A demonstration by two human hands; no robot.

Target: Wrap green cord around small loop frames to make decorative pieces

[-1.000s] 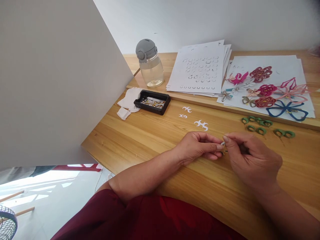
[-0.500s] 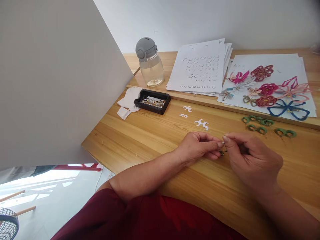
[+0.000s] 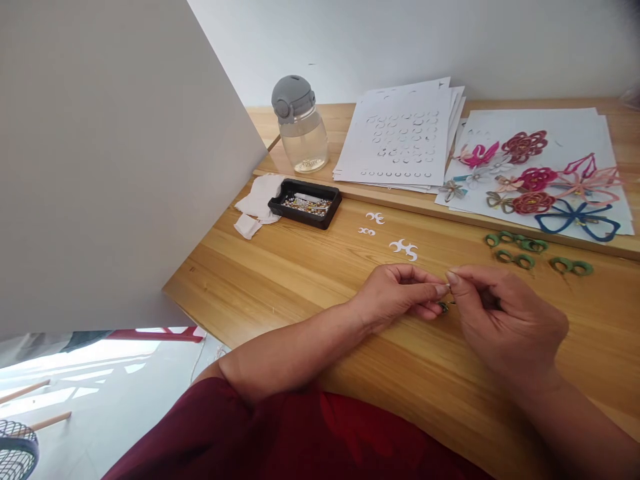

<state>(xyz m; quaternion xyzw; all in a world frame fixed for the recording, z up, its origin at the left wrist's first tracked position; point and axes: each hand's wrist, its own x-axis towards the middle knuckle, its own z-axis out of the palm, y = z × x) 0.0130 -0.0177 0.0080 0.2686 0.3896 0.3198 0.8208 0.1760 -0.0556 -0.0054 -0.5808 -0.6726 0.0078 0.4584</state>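
Over the front part of the wooden table (image 3: 310,280), my left hand (image 3: 403,293) is closed in a pinch. My right hand (image 3: 505,313) pinches close beside it, the fingertips of both almost meeting. A tiny pale bit shows between the fingertips, too small to name. Just below them a small dark green piece (image 3: 443,307) peeks out under the left fingers, mostly hidden. Beyond the hands lie white crescent-shaped paper cutouts (image 3: 403,249). Green looped pieces with thin stems (image 3: 515,258) rest to the right, past my right hand.
A black tray (image 3: 327,220) of small beads stands at the left beside white tissue (image 3: 260,197). Behind it, on a raised ledge, are a grey-lidded bottle (image 3: 304,137), stacked paper sheets (image 3: 400,103) and colourful looped flowers (image 3: 535,179). A grey panel (image 3: 110,153) borders the left.
My right hand has shifted very slightly to the right, both hands still pinching. The things on the table have stayed in place.
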